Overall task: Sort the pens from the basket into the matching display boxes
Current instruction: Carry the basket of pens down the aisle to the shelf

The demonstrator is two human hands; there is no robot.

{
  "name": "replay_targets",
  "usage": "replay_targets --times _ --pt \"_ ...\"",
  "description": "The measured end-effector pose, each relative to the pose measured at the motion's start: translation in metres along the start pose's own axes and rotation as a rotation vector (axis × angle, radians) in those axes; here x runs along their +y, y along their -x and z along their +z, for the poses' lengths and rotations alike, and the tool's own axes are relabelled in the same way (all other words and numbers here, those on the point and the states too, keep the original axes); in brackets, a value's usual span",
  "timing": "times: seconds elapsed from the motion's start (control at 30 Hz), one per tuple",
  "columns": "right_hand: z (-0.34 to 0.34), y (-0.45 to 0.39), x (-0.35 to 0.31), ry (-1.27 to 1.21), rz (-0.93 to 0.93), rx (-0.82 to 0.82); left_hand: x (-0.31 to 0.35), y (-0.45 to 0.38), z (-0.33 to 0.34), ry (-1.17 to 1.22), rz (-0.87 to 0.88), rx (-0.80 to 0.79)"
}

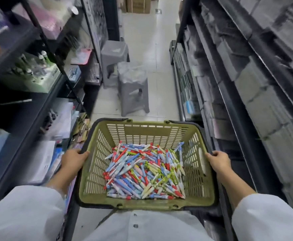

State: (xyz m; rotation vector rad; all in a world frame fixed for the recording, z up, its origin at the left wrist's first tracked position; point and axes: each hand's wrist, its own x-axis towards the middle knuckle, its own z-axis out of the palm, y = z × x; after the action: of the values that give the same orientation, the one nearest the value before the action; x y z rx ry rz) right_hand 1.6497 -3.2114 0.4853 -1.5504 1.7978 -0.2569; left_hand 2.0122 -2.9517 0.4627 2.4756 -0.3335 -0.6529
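An olive-green plastic basket [147, 126] with slotted walls is held in front of my body, above the aisle floor. Its bottom is covered by a heap of pens [144, 172] in red, blue, green, white and pale purple. My left hand [73, 160] grips the basket's left rim, thumb over the edge. On the opposite rim, my right hand [218, 161] is closed the same way. White sleeves cover both forearms. No display boxes for pens can be made out; the shelves are blurred.
A narrow shop aisle with a pale tiled floor [157, 70] runs ahead. Two grey plastic stools [133, 89] stand in it, left of centre. Dark shelving with stationery [37, 75] lines the left; shelves of grey boxed goods [246, 80] line the right. Cardboard boxes [137, 4] sit at the far end.
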Motion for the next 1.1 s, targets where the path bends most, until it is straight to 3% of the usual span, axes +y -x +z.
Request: replay_targets --times 0.43,1.1 --pt "0.087 -0.270 -0.305 0.081 -0.160 -0.135 0.154 -0.252 -0.011 0.159 -0.165 0.157" --pt "0.247 -0.563 -0.660 0.117 -0.187 -0.222 0.358 -0.643 -0.056 0.170 -0.375 0.237"
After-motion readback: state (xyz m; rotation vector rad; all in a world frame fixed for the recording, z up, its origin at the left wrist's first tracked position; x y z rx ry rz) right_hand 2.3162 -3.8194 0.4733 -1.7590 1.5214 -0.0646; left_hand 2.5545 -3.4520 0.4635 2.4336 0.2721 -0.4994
